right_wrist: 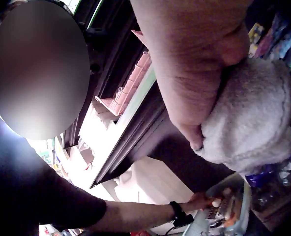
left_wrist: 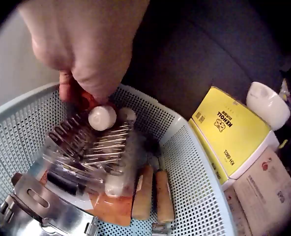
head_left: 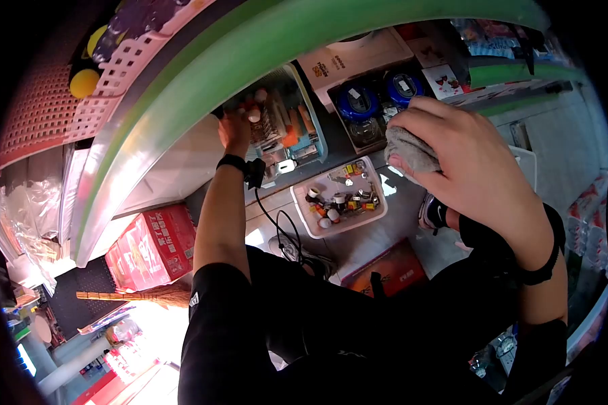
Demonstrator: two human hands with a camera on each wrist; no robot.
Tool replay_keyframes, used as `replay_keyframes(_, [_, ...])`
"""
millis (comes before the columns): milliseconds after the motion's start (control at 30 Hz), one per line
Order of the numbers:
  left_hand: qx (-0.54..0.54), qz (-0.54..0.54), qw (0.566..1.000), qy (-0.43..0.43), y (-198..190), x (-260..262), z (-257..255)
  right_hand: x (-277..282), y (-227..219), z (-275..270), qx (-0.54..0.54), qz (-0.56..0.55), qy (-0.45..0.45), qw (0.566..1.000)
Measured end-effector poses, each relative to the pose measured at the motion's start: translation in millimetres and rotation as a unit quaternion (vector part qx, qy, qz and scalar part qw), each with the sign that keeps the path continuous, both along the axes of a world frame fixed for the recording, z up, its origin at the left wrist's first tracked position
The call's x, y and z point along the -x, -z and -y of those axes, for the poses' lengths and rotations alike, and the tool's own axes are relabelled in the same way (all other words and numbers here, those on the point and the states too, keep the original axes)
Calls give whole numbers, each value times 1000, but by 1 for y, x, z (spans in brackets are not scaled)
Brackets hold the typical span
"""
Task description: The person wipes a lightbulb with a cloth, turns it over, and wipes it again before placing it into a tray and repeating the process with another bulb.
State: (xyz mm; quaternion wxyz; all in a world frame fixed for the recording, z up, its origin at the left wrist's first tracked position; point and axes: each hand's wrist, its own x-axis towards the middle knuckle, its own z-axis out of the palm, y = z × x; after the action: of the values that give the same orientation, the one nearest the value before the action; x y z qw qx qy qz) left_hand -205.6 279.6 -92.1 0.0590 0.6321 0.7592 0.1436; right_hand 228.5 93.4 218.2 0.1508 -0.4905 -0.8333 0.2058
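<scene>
My right hand (head_left: 463, 148) grips a folded grey cloth (head_left: 412, 150), raised over the shelf edge; the cloth (right_wrist: 251, 115) bulges from under the fingers in the right wrist view. My left hand (head_left: 235, 131) reaches down at the far corner of a light blue perforated basket (left_wrist: 185, 142). Its fingertips are hidden among red-orange and white-ended things, and I cannot tell what they hold. Beside the left hand (left_wrist: 89, 54) lie a white round-ended piece (left_wrist: 102, 118), coiled wire pieces (left_wrist: 106, 147), wooden handles (left_wrist: 143, 194) and a metal latch piece (left_wrist: 37, 201).
A white tub (head_left: 304, 216) of small mixed items stands on the floor before the shelf. Blue-lidded containers (head_left: 358, 101) sit in a box right of the basket. A yellow box (left_wrist: 229, 130) stands near its rim. The green shelf edge (head_left: 250, 50) arches overhead.
</scene>
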Motion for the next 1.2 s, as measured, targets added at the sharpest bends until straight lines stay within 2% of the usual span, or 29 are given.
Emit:
replay_keyframes(133, [0,-18,1000,-1,-29,2,2,4,-4,-2,-2,7,2,1000])
replay_keyframes(200, [-35,-42,998,-7,-54,7,5,3,1,-4,-45,-13,3,999])
replay_keyframes(300, [-8,0,998,62,-96,7,27,7,-3,-7,-49,-4,3,999])
replay_keyframes(367, [23,85,981,172,-139,-11,76,12,-12,-8,-34,35,2,999])
replay_keyframes(400, [32,139,961,236,-177,-31,108,14,-3,-7,-94,-1,-2,996])
replay_keyframes(467, [122,297,918,232,-252,-66,178,20,9,-9,-146,10,-8,989])
replay_keyframes(500, [112,373,895,218,-291,-85,218,23,15,-12,-170,17,-12,985])
replay_keyframes(533, [59,375,905,194,-325,-101,255,26,19,-15,-171,17,-18,985])
replay_keyframes(567, [-17,401,897,186,-344,-106,286,29,23,-15,-192,12,-18,981])
replay_keyframes(600, [-102,383,902,171,-367,-113,318,33,24,-15,-183,30,-31,982])
replay_keyframes(633, [-186,427,844,267,-384,-117,334,37,23,-17,-177,45,-48,982])
replay_keyframes(700, [-318,487,720,379,-400,-132,359,42,29,-28,-168,22,-59,984])
replay_keyframes(733, [-310,475,749,342,-416,-132,385,47,34,-26,-155,9,-65,986])
replay_keyframes(833, [-371,461,719,364,-434,-140,415,56,27,-27,-64,25,-68,995])
replay_keyframes(933, [-402,450,706,371,-440,-142,429,58,44,-34,-100,3,-83,992])
replay_keyframes(1067, [-424,440,702,365,-438,-145,439,58,33,-34,-85,6,-87,992])
replay_keyframes(1200, [-442,443,695,354,-434,-151,442,54,45,-41,-112,6,-82,990])
